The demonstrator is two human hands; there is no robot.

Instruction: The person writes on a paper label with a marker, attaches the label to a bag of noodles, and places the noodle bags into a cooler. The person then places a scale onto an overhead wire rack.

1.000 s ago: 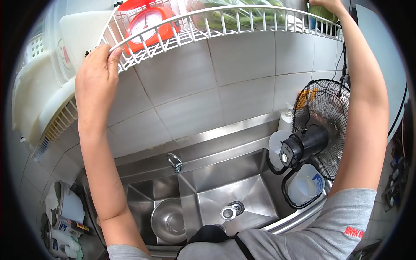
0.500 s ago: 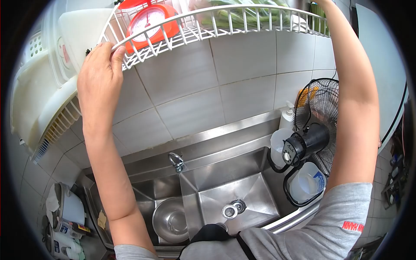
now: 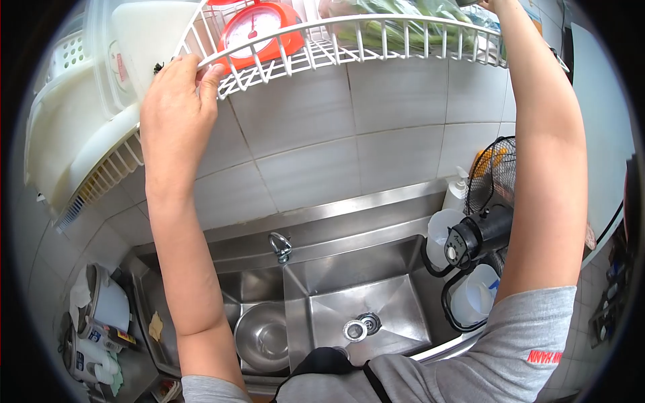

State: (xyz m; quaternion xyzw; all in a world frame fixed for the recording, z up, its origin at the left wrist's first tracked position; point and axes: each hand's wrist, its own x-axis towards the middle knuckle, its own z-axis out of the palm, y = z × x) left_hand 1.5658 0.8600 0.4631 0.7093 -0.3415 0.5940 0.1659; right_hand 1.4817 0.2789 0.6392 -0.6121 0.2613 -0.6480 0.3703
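Note:
My left hand (image 3: 178, 111) is closed on the left end of a white wire rack (image 3: 386, 35), with the thumb over its front rim. A red kitchen scale (image 3: 259, 33) with a round white dial stands on the rack just right of that hand. Farther right lies a clear plastic bag of long green vegetables (image 3: 403, 28). My right hand (image 3: 496, 7) is raised at the rack's right end and mostly cut off by the top edge. Its visible fingers are bent against a dark grey thing (image 3: 469, 3), too cropped to name.
Below are a double steel sink (image 3: 363, 302), a faucet (image 3: 280, 247) and a steel bowl (image 3: 263, 336) in the left basin. A black fan (image 3: 480, 235), a pump bottle (image 3: 457, 195) and translucent tubs (image 3: 470, 302) stand at right. Pale plastic containers (image 3: 80, 141) sit at upper left.
The whole view has shifted, so the rack and sink appear a little lower. My left hand keeps its hold on the rack. A dark grey thing now shows beside my right hand.

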